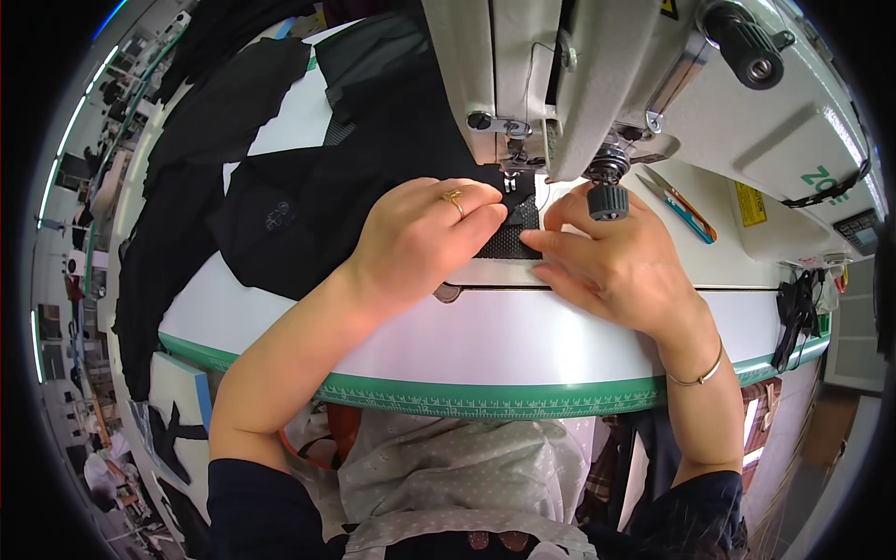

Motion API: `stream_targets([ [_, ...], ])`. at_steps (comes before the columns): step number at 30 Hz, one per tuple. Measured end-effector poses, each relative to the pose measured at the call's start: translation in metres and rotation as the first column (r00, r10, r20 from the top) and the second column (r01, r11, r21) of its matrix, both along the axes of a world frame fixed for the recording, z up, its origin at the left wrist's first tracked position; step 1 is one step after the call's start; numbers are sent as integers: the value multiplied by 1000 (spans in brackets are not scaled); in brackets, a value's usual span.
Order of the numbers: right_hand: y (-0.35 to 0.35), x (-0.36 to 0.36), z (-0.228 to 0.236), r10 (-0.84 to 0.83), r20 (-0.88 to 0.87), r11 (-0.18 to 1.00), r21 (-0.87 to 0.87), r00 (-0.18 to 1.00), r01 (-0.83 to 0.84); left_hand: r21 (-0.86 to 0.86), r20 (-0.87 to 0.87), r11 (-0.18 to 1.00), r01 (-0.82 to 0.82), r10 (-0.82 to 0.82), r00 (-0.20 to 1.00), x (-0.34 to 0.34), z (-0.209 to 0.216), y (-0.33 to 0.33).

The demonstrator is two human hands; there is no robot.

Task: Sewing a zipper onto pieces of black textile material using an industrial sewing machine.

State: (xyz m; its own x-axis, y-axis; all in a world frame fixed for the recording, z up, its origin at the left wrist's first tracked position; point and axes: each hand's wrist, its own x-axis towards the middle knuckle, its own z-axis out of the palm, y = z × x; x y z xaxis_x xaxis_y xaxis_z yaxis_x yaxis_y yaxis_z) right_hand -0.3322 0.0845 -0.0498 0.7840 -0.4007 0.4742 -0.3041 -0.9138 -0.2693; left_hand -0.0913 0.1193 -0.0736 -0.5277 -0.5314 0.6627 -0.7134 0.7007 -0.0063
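Black fabric (308, 210) spreads over the left of the sewing machine's table and runs under the machine head. Its mesh end (509, 243) lies just in front of the presser foot (510, 180). My left hand (425, 229), with a ring on one finger, has its fingers curled together on the cloth beside the foot. My right hand (611, 257) is at the right edge of the mesh, fingers apart and one fingertip touching it. The sewing machine (597, 84) stands over both hands; its needle tip is hard to make out.
Small orange-and-blue thread snips (686, 210) lie on the machine bed at the right. More black cloth (201, 131) hangs off the table's left side. A green measuring strip (485, 399) follows the front edge. Black strips (796, 313) hang at the right end.
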Motion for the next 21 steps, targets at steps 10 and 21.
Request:
stream_targets([
  [10, 0, 5, -5, -48, 22, 999, 7, 999, 48, 116, -81, 993, -27, 36, 996, -4, 7, 1],
  [21, 2, 6, -3, -69, -12, 997, -23, 998, 69, 84, -9, 996, -7, 7, 1000, 4, 5, 0],
])
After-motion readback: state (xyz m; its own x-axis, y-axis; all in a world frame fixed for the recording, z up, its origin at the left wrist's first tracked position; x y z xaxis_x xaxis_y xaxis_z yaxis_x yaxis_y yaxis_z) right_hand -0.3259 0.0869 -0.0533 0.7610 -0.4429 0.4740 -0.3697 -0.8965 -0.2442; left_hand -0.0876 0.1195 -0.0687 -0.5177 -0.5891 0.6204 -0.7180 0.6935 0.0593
